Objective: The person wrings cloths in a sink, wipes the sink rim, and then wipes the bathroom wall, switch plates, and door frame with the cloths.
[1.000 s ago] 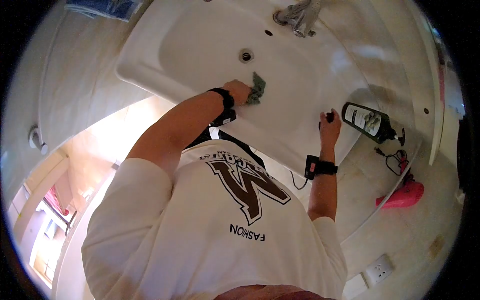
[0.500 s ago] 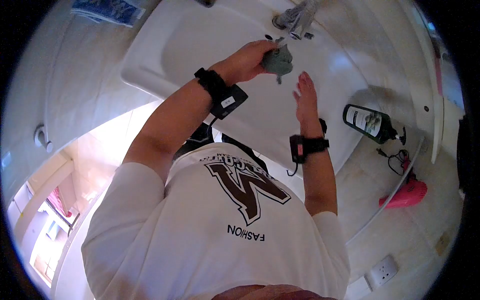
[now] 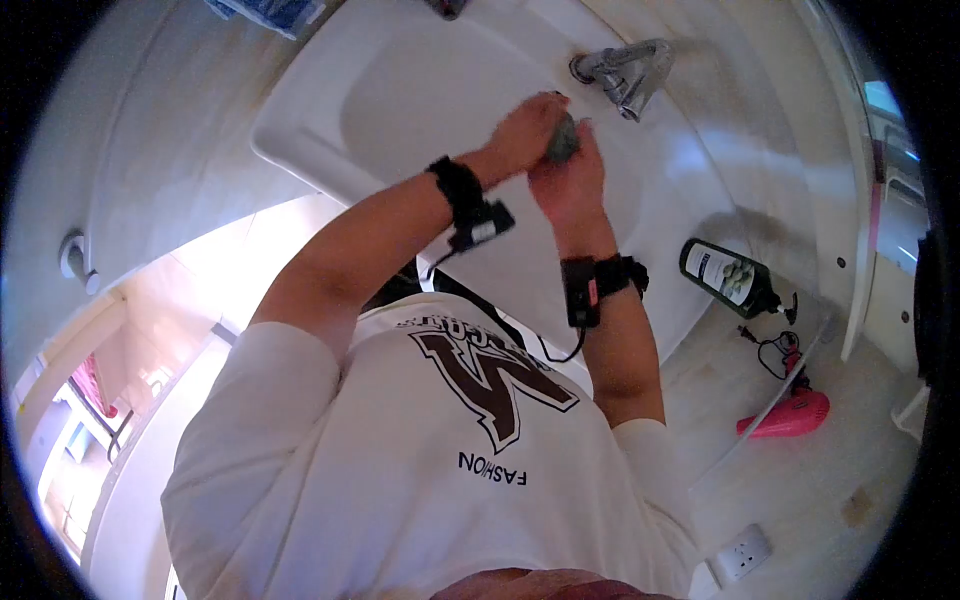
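Observation:
A small green cloth (image 3: 563, 140) is bunched up between my two hands, over the white sink basin (image 3: 400, 110). My left hand (image 3: 524, 132) is closed on it from the left. Just below and to the right, my right hand (image 3: 571, 182) is closed round the other side of the cloth. Fingers hide much of it. The metal faucet (image 3: 622, 78) stands a little above and to the right of both hands, apart from them. Black straps with small boxes are on both wrists.
On the right of the sink lies a dark pump bottle (image 3: 730, 278). A pink hair dryer (image 3: 792, 412) with a black cord is beyond it, near a wall socket (image 3: 744, 553). A blue cloth (image 3: 275, 12) is at the top left, and a metal holder (image 3: 78, 262) at the left.
My left hand first lifted the cloth off the basin toward the faucet. My right hand, earlier apart, has moved up and left and closed on the cloth too. The view has shifted slightly.

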The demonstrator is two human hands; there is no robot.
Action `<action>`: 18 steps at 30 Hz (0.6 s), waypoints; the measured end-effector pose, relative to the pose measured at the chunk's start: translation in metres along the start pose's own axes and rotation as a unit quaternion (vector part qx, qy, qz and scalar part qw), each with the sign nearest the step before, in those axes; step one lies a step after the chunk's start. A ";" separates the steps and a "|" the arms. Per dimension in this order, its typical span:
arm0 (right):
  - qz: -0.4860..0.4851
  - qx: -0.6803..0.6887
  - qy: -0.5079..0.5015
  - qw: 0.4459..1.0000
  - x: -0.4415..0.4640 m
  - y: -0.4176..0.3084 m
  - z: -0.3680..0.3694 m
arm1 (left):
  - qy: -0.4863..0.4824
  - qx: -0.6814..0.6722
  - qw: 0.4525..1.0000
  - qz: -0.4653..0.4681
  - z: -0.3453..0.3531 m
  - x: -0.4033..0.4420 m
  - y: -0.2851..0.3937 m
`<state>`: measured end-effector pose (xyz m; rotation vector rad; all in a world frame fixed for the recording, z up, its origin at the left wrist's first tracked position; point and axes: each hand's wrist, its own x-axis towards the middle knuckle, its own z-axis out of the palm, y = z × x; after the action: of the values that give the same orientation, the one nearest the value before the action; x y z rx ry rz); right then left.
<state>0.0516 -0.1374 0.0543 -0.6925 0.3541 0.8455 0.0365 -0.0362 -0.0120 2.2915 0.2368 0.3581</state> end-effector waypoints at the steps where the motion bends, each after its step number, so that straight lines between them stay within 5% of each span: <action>1: 0.004 -0.013 0.009 1.000 0.008 -0.014 -0.002 | 0.024 -0.153 0.987 -0.048 0.003 -0.010 0.022; 2: 0.009 -0.025 0.019 0.999 0.015 -0.025 -0.006 | 0.047 -0.302 0.947 -0.094 0.006 -0.019 0.042; 6: -0.081 -0.026 -0.010 0.996 0.032 -0.024 -0.034 | 0.079 -0.171 0.982 -0.002 -0.017 -0.023 0.081; 7: 0.014 0.057 -0.210 0.976 0.043 -0.016 -0.061 | -0.001 -0.218 0.970 -0.104 -0.039 -0.010 0.079; 8: 0.015 0.055 -0.209 0.976 0.027 -0.009 -0.036 | -0.082 -0.261 0.940 -0.202 -0.050 0.001 0.072; 9: -0.005 0.005 -0.118 0.993 0.007 0.002 -0.010 | -0.082 -0.262 0.940 -0.201 -0.040 0.007 0.054; 10: -0.024 -0.045 -0.025 0.998 -0.007 0.008 0.008 | -0.045 -0.264 0.949 -0.167 -0.019 0.009 0.029; 12: -0.004 -0.060 -0.060 0.996 0.001 -0.007 0.000 | -0.007 -0.265 0.955 -0.134 0.001 0.000 0.023; 14: -0.018 -0.039 0.058 0.997 0.008 -0.031 -0.003 | 0.084 -0.302 0.948 -0.051 0.014 -0.020 0.059; 15: -0.107 -0.090 -0.017 0.990 0.041 -0.037 -0.049 | 0.083 -0.302 0.948 -0.053 0.012 -0.028 0.071; 17: -0.081 -0.052 -0.061 0.993 0.027 -0.031 -0.046 | 0.136 -0.084 0.977 0.138 0.000 -0.029 0.091; 18: -0.057 -0.014 -0.104 0.993 0.019 -0.028 -0.041 | 0.138 -0.084 0.977 0.137 0.001 -0.023 0.092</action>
<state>0.0841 -0.1680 0.0260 -0.6372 0.1151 0.8072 0.0203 -0.1053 0.0509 2.1045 0.0247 0.8097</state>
